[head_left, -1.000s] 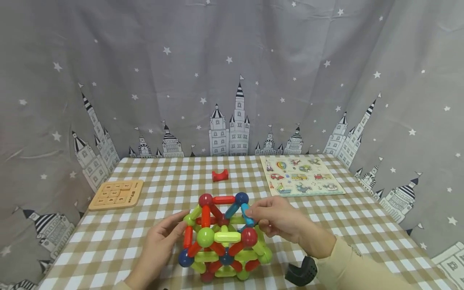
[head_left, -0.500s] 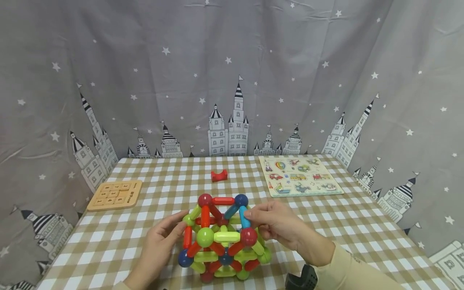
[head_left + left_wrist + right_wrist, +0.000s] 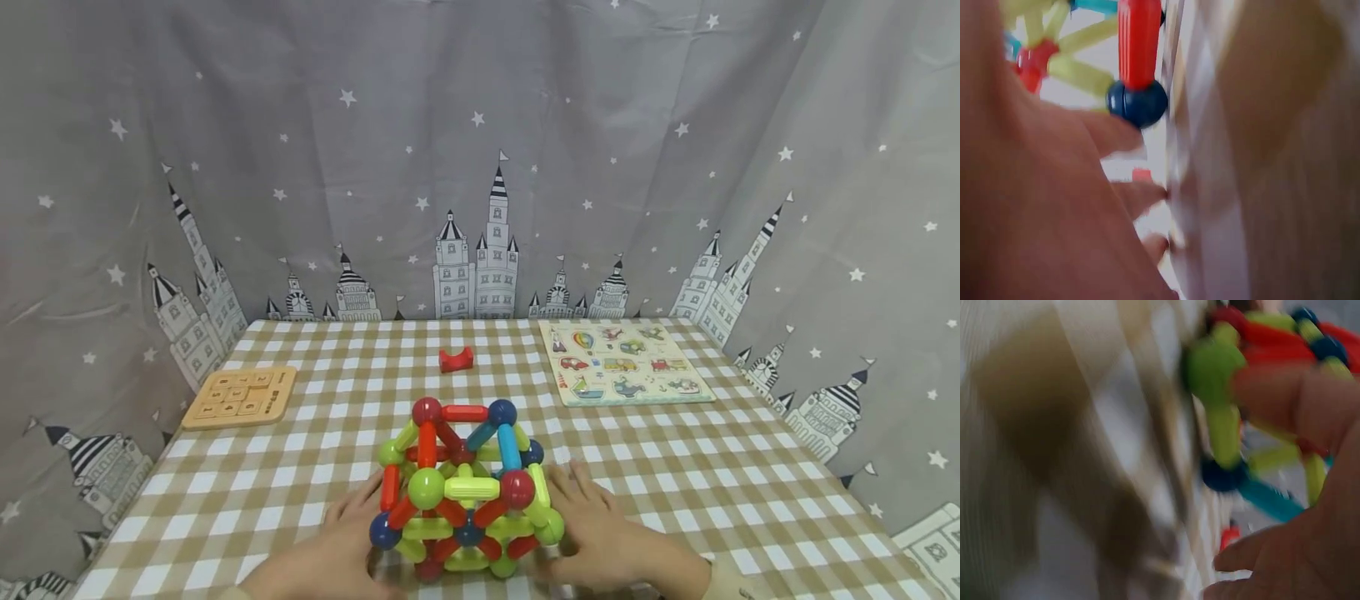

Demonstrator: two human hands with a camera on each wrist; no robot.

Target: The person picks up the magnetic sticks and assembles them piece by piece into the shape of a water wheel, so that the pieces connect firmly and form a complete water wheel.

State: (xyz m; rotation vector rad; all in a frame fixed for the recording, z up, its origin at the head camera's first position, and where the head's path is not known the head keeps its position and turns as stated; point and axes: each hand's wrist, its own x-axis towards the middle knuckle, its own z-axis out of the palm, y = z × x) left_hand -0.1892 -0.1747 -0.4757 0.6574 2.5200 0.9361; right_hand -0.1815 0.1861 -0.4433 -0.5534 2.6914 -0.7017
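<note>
A see-through frame of magnetic balls and sticks (image 3: pixel 427 489) in red, green, yellow-green and blue stands on the cloth at the front centre. A light-blue stick (image 3: pixel 508 448) links a dark blue ball at its top to a red ball. Low on the left side my left hand (image 3: pixel 330 546) lies with loosely extended fingers; in its wrist view the thumb side is close by a dark blue ball (image 3: pixel 1138 103). On the other side my right hand (image 3: pixel 600 533) has its fingers spread forward, and its thumb overlaps a green ball (image 3: pixel 1207 370) in the blurred right wrist view.
A small red arch-shaped block (image 3: pixel 456 360) sits behind the frame. To the left lies a wooden number slide puzzle (image 3: pixel 281 398), and at back right a picture puzzle board (image 3: pixel 637 383). A checked cloth (image 3: pixel 360 358) covers the table; a grey castle-print curtain (image 3: pixel 360 192) closes off the back.
My right hand has let go of the light-blue stick, which stays in the frame, and has dropped to the lower right side. My left hand has slid lower on the left.
</note>
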